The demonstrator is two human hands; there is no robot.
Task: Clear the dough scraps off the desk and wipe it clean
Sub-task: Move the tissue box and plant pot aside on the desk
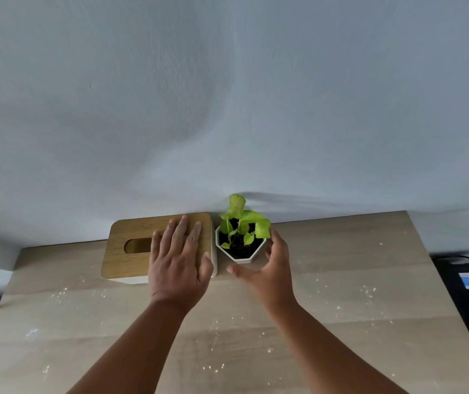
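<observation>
Stretching out under both hands is a big pale wooden counter (341,280) that meets a grey wall (227,95). Past the left hand (177,265) sits a tissue box (130,251) with a wooden lid, and that hand lies flat on the lid with straight fingers. Just right of the box, a small white pot (244,255) holds a green plant (243,220). The right hand (270,271) is spread wide beside the pot, fingers behind it and thumb in front, but I cannot tell if it touches. Tiny white dough scraps (210,368) are dotted on the counter all around both arms, near and far.
</observation>
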